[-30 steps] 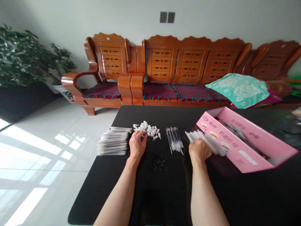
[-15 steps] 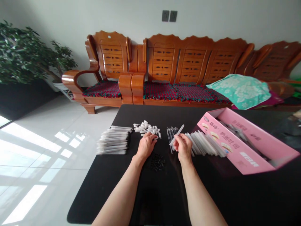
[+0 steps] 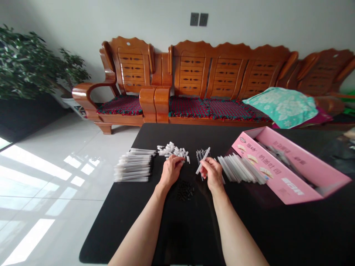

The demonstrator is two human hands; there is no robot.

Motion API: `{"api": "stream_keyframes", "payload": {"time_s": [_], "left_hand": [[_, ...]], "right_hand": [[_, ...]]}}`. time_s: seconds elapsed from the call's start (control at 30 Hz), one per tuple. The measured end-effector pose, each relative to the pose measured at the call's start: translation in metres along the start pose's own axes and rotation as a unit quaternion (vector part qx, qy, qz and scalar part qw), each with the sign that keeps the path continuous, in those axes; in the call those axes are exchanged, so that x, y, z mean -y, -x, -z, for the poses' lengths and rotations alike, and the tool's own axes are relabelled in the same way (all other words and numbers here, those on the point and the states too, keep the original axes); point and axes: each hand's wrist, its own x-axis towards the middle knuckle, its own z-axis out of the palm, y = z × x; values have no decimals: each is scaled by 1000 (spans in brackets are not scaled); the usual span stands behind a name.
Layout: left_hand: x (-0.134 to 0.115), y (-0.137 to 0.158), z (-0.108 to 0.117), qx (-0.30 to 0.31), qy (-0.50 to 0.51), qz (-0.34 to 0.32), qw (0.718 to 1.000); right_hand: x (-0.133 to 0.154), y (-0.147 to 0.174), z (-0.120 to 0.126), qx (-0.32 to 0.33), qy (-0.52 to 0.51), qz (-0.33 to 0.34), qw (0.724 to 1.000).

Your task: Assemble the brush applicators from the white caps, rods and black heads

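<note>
My right hand [image 3: 213, 173] pinches a translucent white pen barrel [image 3: 203, 160], which slants up over a bundle of thin pen refills [image 3: 199, 155]. My left hand [image 3: 171, 169] has its fingers closed at the near edge of a pile of white pen caps [image 3: 172, 148]. A small white cap [image 3: 183, 160] shows at its fingertips, partly hidden. Between my wrists lies a heap of small black plugs [image 3: 185, 191]. To the right of my right hand is a row of pen barrels [image 3: 241, 168].
Stacked pens [image 3: 134, 166] with dark ends lie at the left of the black table [image 3: 124, 221]. A pink box [image 3: 277, 173] with grey contents stands at the right. Behind the table is a wooden sofa [image 3: 191, 74], with a plant [image 3: 33, 66] at far left.
My right hand has moved slightly left with the pen barrel, which now stands steeper. My left hand has barely shifted, its fingertips drawn slightly back from the caps.
</note>
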Motion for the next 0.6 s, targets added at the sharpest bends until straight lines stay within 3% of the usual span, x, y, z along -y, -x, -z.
{"api": "stream_keyframes", "payload": {"time_s": [0.13,0.23,0.37,0.5,0.6], "left_hand": [[-1,-2,1,-18,207,79,975],[1,-3,2,-17,385,143,911],[1,-3,7,-30,482,200,853],[-1,-3,10,-32,493,215,843],[0,-3,12,-36,457,197,867]], "right_hand": [[4,3,-3,60,-33,-19,997],[6,6,-3,126,-31,-28,991],[7,8,-1,193,-18,-33,981],[6,8,0,218,-9,-35,975],[5,5,1,169,-28,-28,985]]}}
